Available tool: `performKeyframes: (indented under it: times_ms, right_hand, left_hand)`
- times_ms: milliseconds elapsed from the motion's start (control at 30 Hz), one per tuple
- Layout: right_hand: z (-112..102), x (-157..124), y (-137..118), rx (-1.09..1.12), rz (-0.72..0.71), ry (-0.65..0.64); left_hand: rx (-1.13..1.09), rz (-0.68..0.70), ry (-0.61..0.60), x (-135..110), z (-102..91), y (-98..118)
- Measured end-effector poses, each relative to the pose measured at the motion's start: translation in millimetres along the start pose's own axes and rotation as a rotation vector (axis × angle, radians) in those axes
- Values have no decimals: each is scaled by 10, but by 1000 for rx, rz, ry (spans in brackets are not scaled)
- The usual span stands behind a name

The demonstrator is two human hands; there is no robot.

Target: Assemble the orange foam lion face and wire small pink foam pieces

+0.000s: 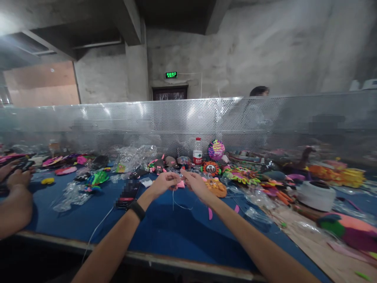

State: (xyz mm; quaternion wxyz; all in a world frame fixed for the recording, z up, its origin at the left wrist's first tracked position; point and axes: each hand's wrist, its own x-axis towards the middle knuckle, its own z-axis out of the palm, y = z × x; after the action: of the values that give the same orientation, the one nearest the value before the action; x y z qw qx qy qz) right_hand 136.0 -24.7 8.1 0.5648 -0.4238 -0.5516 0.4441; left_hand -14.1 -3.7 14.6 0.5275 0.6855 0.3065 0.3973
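Note:
Both my hands meet above the blue table (165, 232). My left hand (163, 184), with a black band on its wrist, is closed in a pinch on a small pink piece (180, 183). My right hand (193, 182) is closed too, fingertips pressed together right beside the left, pinching a thin white thread (179, 204) that hangs in a loop below the hands. The pink piece is mostly hidden by my fingers.
Colourful foam toys (241, 175), clear plastic bags (134, 157), a water bottle (197, 151) and a white spool (315, 194) crowd the table's back and right. A perforated metal screen (182, 118) stands behind. Another person's arms (14, 196) rest at left; a person sits beyond the screen.

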Motion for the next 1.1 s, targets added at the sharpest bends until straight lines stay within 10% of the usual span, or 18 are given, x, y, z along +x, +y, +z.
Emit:
performKeyframes:
  times_ms: [833,1100]
  right_hand:
    - [-57,13,-22,92,192,-111]
    - [-46,55,48,-122,-234,56]
  left_hand:
    - [43,95,76,36,61,-35]
    - [7,69,158,50,29,-57]
